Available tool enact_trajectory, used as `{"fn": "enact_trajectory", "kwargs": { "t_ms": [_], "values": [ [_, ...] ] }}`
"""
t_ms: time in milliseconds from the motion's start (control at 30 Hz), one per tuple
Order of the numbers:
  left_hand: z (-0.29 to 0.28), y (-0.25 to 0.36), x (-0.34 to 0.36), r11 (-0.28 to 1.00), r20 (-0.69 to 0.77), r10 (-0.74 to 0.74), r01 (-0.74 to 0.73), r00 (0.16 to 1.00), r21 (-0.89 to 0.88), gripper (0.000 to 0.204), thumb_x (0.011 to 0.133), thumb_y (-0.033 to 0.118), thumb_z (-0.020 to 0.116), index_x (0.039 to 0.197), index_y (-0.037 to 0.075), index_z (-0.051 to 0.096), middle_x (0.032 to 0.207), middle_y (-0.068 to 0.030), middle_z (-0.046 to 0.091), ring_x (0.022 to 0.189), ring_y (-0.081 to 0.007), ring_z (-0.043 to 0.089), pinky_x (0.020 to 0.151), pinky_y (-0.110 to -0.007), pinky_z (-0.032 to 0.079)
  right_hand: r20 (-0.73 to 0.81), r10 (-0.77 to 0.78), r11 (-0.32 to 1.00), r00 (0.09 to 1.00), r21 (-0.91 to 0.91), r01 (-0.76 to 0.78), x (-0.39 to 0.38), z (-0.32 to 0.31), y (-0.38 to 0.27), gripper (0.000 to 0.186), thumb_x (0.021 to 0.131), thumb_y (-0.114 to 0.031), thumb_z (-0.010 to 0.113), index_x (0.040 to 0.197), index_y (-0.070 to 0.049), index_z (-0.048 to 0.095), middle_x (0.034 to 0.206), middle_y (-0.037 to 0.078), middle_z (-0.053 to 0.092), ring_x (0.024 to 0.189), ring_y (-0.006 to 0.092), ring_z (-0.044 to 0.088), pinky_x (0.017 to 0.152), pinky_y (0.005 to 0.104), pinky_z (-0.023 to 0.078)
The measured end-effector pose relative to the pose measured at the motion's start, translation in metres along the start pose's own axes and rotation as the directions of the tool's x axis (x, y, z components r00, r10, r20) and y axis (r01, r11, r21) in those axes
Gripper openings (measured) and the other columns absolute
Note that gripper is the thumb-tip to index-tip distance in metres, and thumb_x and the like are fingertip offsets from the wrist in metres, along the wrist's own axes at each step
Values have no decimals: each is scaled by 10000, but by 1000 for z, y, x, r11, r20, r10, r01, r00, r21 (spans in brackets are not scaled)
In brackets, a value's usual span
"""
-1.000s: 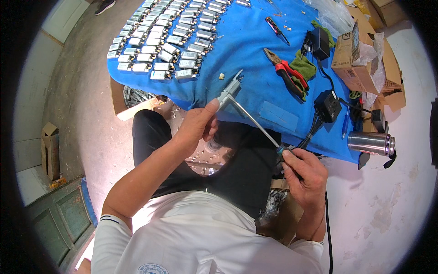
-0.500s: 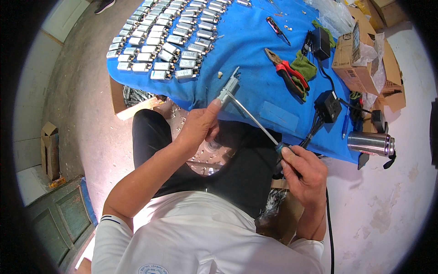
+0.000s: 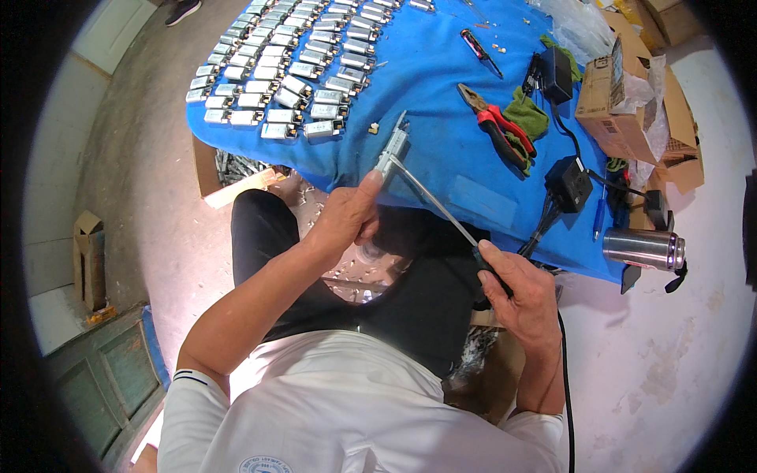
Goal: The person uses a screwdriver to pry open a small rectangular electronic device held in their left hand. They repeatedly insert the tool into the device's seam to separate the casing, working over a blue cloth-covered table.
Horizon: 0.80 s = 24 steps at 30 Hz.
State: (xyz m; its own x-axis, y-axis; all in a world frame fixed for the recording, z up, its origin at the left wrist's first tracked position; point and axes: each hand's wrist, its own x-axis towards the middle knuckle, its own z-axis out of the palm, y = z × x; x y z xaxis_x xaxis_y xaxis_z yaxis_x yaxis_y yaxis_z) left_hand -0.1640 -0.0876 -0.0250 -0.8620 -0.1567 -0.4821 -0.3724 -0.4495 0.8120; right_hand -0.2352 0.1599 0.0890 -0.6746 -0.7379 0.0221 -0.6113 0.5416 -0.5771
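My left hand [image 3: 347, 217] is closed on the near end of a slim light-grey part [image 3: 394, 147], its thumb lying along the top. The part slants up and away over the table's near edge; its exact kind is unclear. A screwdriver [image 3: 438, 202] with a long bare shaft is in my right hand [image 3: 523, 296], the fingers wrapped round its dark handle. Its tip meets the side of the grey part just beyond my left thumb. A small pale bit [image 3: 374, 128] lies on the cloth beside the part.
Rows of silver box-shaped pieces [image 3: 280, 114] cover the far left of the blue cloth [image 3: 426, 87]. Red-and-black pliers [image 3: 501, 130], a small screwdriver [image 3: 475, 46], black adapters [image 3: 568, 184] with cables and a steel flask [image 3: 643, 249] are to the right. A cardboard box [image 3: 603, 106] stands behind them.
My right hand has shifted slightly, its grip now higher on the screwdriver handle with the index finger reaching toward the shaft. The grey part has turned a little in my left hand.
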Motion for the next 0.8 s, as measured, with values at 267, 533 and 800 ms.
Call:
{"fn": "enact_trajectory", "kwargs": {
  "t_ms": [267, 533, 800],
  "values": [
    [2, -2, 2, 1000, 13, 5, -5, 1000, 16, 598, 954, 606, 391, 583, 149, 284, 485, -5, 292, 427, -118, 287, 423, -275, 232, -64, -69, 997, 996, 25, 70, 1, 12, 11, 390, 768, -27, 707, 1152, -51, 642, 910, 140, 663, 735, 277, 655, 633, 336, 527],
    [-2, -1, 4, 998, 57, -38, 41, 998, -41, 597, 957, 600, 391, 583, 143, 299, 483, -2, 300, 426, -112, 282, 419, -270, 219, -56, -276, 921, 959, -302, 248, 2, 21, 19, 471, 732, -8, 723, 1186, -68, 618, 814, 87, 590, 622, 243, 580, 539, 342, 475],
    [0, 2, 4, 999, 64, -39, 39, 997, 1, 598, 963, 601, 370, 590, 138, 305, 487, 0, 304, 421, -107, 279, 414, -262, 217, -15, -69, 988, 997, 137, 71, 16, 10, 34, 363, 796, -32, 689, 1157, -28, 646, 922, 139, 692, 828, 244, 677, 697, 298, 522]
  ]
}}
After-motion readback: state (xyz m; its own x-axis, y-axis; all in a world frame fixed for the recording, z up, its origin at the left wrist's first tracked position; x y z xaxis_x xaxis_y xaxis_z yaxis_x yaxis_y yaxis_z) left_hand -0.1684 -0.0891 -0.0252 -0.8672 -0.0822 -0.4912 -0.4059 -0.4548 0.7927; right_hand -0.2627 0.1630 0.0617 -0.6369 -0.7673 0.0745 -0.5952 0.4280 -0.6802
